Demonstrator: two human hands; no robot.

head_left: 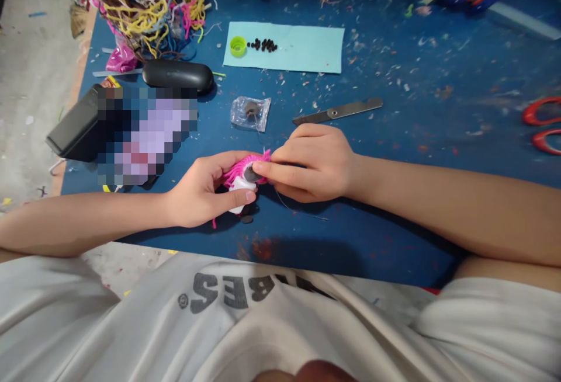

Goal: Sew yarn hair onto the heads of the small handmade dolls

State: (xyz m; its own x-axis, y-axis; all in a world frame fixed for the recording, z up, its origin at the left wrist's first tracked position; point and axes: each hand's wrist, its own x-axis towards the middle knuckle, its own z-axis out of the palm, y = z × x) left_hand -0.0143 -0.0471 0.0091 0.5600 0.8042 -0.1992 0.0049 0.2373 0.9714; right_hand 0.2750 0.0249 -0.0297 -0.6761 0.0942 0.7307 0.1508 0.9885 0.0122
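While the left hand (pixel 201 190) grips a white piece (pixel 242 184), the right hand (pixel 322 160) pinches pink yarn (pixel 236 172) beside it.

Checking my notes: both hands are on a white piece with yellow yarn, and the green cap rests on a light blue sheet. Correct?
No: the yarn in the left hand is pink, not yellow, as the head view shows. The rest stands.

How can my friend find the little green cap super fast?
On the blue table, find the long light-blue sheet. Look at its end nearest the big tangle of colourful yarn. The green cap sits there: one bright, round ring shape, much bigger than each tiny black bead in the cluster beside it.
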